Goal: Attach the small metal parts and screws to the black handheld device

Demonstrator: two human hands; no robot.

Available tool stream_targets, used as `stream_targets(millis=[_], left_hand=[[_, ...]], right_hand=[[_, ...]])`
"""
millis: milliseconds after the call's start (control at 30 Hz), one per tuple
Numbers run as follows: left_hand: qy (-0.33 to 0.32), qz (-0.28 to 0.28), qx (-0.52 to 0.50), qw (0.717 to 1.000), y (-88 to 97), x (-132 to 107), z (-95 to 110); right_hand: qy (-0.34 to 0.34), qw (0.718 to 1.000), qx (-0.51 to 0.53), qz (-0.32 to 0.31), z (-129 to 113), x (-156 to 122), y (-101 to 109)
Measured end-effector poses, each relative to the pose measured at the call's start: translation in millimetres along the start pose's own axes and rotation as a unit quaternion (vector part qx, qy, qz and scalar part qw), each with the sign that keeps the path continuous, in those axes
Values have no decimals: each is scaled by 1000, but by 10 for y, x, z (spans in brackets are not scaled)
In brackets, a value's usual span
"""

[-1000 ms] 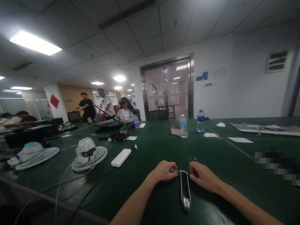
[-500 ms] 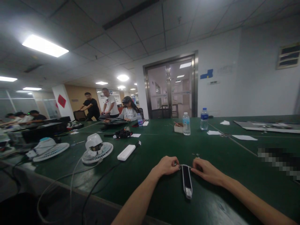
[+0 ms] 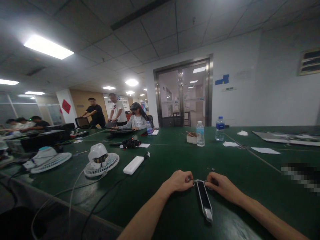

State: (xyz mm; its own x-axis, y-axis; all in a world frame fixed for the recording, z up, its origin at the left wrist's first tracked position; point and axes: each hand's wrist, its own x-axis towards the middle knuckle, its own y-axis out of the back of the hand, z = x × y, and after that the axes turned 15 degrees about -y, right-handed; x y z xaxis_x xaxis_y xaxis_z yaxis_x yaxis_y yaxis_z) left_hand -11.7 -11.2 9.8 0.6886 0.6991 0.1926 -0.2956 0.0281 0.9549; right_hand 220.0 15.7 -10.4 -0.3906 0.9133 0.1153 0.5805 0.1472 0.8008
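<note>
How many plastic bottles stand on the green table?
3: one bottle near a seated person, another bottle beside the small box, a third bottle right of that. Others may be hidden at left.

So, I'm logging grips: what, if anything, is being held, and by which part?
The left hand and right hand are at the far corners of the dark, pale-rimmed strip; whether either grips it cannot be told.

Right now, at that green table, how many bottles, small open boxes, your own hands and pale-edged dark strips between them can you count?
Bottles: 3
Small open box: 1
Left hand and right hand: 2
Pale-edged dark strip: 1
Total: 7
</note>
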Motion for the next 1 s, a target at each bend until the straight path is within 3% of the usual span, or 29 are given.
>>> stream_targets(millis=[300,767,1000], left_hand=[[-4,-5,4,1000,44,-3,24],[23,44,16,999,-13,-60,72],[22,21,13,999,-50,-5,3]], right_hand=[[4,1000,-7,-14,-57,-54,102],[21,999,-23,27,-50,-68,5],[40,997,-58,14,-77,-31,97]])
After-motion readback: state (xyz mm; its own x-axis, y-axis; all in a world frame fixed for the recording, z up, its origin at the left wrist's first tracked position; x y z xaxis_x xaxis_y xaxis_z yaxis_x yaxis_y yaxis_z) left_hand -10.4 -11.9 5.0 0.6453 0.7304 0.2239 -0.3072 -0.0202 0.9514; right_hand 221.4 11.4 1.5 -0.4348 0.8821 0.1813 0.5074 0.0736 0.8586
